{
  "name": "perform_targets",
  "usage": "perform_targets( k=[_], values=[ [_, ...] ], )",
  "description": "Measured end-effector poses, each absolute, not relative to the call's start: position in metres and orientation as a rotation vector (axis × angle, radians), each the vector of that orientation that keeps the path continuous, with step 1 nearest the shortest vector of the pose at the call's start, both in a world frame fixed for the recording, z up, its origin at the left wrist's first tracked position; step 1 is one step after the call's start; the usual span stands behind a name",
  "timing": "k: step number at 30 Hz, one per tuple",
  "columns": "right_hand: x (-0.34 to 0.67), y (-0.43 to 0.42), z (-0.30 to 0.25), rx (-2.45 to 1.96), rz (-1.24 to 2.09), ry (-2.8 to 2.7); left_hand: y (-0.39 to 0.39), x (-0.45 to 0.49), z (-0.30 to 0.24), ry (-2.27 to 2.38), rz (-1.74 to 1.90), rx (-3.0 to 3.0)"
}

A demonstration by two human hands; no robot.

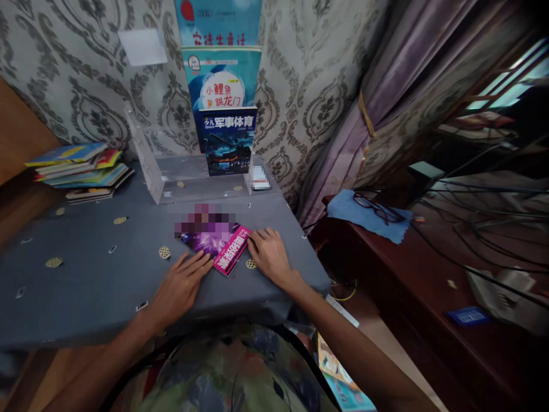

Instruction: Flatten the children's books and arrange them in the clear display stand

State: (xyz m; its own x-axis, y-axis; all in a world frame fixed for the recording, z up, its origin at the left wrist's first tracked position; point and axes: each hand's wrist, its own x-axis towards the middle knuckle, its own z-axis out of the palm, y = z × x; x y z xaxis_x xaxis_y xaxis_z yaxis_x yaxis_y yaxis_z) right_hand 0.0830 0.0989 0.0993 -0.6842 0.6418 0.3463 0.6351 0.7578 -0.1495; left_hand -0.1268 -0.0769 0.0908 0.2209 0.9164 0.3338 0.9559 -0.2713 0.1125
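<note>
A thin book with a purple cover and a magenta title band lies askew on the grey tablecloth, its title turned away from upright. Part of its cover is blurred out. My left hand rests at its near left edge, fingers stretched out and the tips touching the book. At the right corner is my right hand, with bent fingers and the thumb and forefinger closed on the book's edge. Behind the book stands a clear plastic rack, and in it a dark blue book leans upright on the right side.
Teal books rise in the upper tiers of the rack. Several stacked books lie at the table's back left. To the right, a dark red desk holds a blue cloth with glasses on it, and tangled cables. A curtain hangs between.
</note>
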Motion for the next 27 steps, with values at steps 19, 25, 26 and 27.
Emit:
perform_targets(
  k=[19,25,26,27],
  values=[
    [0.085,0.100,0.102,-0.992,0.187,-2.546,-0.070,-0.101,0.096,-1.603,-0.452,-2.511],
    [0.087,0.101,0.103,-0.969,0.222,-2.539,-0.065,-0.103,0.094,-1.555,-0.509,-2.495],
    [0.088,0.101,0.104,-0.969,0.223,-2.543,-0.065,-0.103,0.094,-1.558,-0.523,-2.493],
    [0.088,0.100,0.104,-0.970,0.223,-2.548,-0.065,-0.103,0.094,-1.562,-0.536,-2.491]
  ],
)
